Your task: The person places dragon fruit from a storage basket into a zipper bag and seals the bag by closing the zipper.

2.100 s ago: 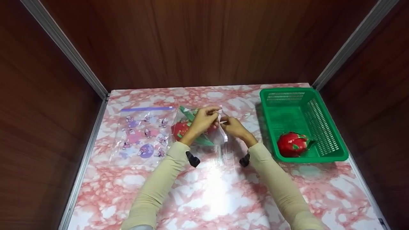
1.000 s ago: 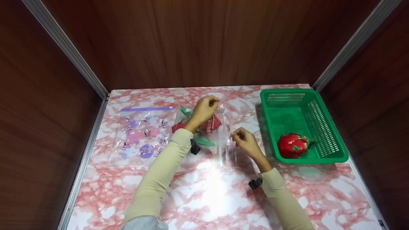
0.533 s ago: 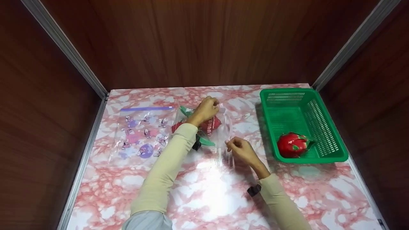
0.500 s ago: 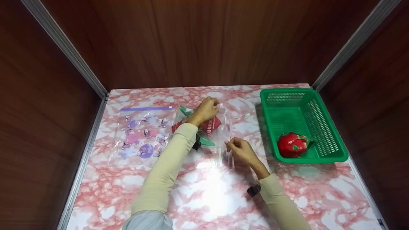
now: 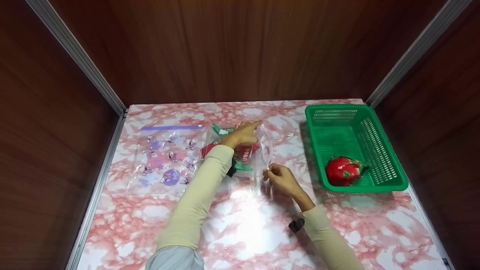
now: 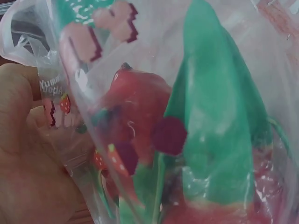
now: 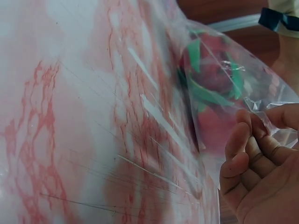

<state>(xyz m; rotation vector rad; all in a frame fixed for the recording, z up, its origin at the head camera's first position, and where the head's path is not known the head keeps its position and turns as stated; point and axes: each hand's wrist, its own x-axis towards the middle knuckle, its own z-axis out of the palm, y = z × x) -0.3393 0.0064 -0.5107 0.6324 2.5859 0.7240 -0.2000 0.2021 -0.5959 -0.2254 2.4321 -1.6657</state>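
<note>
In the head view, a clear printed zip bag (image 5: 267,144) lies mid-table, its open end toward the right. Inside it are red dragon fruits (image 5: 210,150) with green leaf-like tips (image 6: 217,116). My left hand (image 5: 244,135) is at the far end of the bag's mouth, index finger extended; in the left wrist view its thumb and fingers hold the film at the edge. With my right hand (image 5: 284,180) I pinch the near corner of the mouth between thumb and fingertips. The right wrist view shows film (image 7: 259,105) running into that pinch.
A flat zip bag (image 5: 165,161) with purple prints and a purple slider strip lies at left. On the right stands a green plastic basket (image 5: 333,140), one dragon fruit (image 5: 342,171) in its near part. Brown wooden panels (image 5: 240,52) enclose the marbled table.
Both hands were together at the middle of the mouth, then parted to its two ends. My right hand has come down to the near corner. Lately the left index finger has straightened.
</note>
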